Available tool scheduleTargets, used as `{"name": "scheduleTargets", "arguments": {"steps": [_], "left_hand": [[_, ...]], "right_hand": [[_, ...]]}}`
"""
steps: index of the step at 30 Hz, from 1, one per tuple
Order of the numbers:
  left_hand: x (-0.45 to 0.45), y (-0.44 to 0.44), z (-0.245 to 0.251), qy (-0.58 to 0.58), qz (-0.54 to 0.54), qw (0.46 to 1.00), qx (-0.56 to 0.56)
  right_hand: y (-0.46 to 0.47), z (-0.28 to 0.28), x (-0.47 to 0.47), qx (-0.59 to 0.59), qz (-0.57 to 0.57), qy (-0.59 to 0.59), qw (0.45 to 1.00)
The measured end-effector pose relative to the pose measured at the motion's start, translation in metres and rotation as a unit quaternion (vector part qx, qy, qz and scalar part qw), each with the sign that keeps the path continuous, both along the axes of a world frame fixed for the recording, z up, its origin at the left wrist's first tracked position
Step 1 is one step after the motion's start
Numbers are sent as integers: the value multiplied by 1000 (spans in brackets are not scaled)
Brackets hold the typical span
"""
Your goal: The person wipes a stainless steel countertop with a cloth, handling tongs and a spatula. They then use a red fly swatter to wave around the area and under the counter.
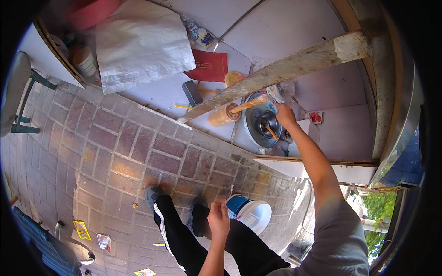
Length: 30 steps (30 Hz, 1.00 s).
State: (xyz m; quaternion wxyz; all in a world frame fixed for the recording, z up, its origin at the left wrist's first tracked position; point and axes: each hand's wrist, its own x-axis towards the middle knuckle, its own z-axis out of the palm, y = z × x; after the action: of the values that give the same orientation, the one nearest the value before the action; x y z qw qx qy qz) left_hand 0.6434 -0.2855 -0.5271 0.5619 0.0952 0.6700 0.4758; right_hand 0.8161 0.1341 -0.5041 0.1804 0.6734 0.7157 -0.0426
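Note:
My right hand (286, 116) reaches into a low white cabinet, its fingers at the far rim of a grey metal basin (249, 129). Whether it grips anything is hidden. Inside the basin sits a dark metal bowl (268, 120) with an orange-handled utensil (272, 132). A thick wooden rolling pin (222, 115) lies beside the basin, its handle reaching across the rim near my fingers. My left hand (219, 219) hovers before my legs with fingers drawn together, beside a white and blue plastic bucket (255, 215). I cannot tell if something is pinched there.
A worn wooden beam (276, 74) slants across the cabinet opening. Behind it lie a white woven sack (145, 48), a red folder-like sheet (210, 65) and a dark block (192, 93). Wrappers (82, 230) litter the brick paving (114, 186). A chair (20, 93) stands left.

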Motion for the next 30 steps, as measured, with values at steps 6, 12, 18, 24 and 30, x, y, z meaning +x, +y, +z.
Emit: {"name": "scheduleTargets", "arguments": {"steps": [6, 12, 18, 24, 30], "left_hand": [[1, -1, -1, 6, -11, 1000, 4], [-1, -3, 2, 2, -27, 1000, 1], [7, -9, 1, 9, -58, 998, 4], [9, -14, 0, 28, -68, 997, -2], [10, -15, -4, 16, -65, 998, -15]], "right_hand": [[1, -29, -29, 47, 33, -46, 997], [6, -16, -38, 118, 18, 35, 992], [-13, -58, -28, 267, -44, 179, 946], [-17, -100, -10, 124, 14, 203, 971], [-22, -70, 1, 230, -39, 226, 946]]}}
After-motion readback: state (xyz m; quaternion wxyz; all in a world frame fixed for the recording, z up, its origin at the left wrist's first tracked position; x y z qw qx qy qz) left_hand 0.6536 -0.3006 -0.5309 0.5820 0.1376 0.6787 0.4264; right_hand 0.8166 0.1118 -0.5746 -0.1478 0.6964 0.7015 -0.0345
